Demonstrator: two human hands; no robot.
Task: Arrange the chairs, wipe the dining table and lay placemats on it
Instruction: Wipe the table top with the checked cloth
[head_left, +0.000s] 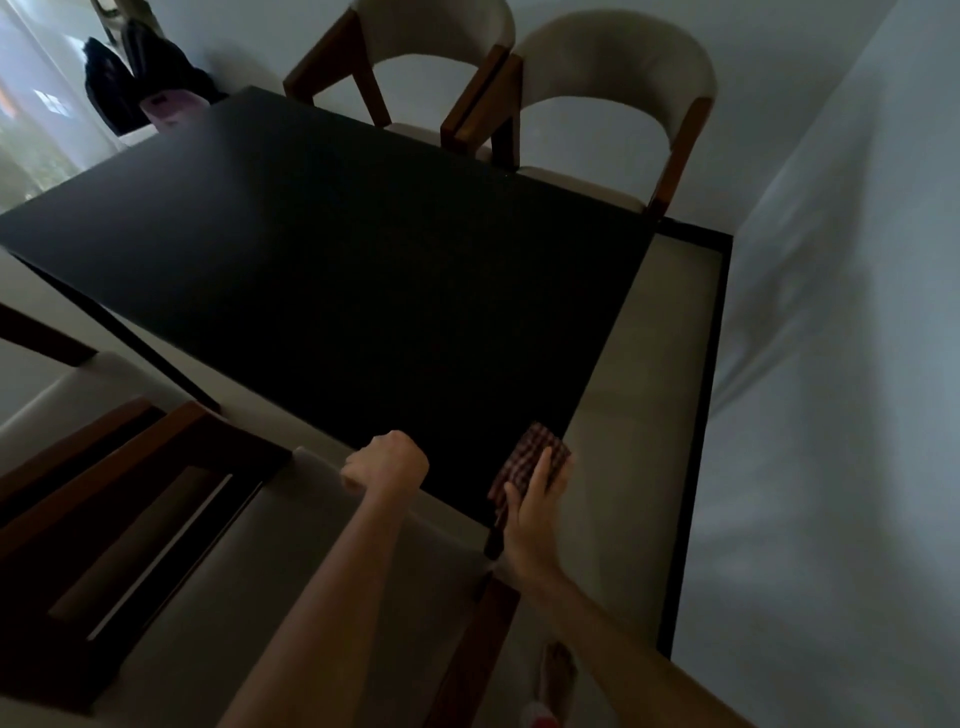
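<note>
A black dining table (337, 270) fills the middle of the view. My right hand (530, 512) presses a folded red checked cloth (535, 454) onto the table's near right corner, fingers lying straight along it. My left hand (387, 462) is curled into a fist at the table's near edge, over the cream back of the chair (322, 519) in front of me; I cannot see anything inside it. Two cream chairs with brown wooden frames stand at the far side, one (431, 57) on the left and one (613, 98) on the right.
A second wooden-framed chair (119, 493) stands at the lower left. A black-edged beige rug (670, 415) lies under the table's right end. A white wall (841, 364) rises close on the right. Dark bags (135, 78) sit at the far left by a window.
</note>
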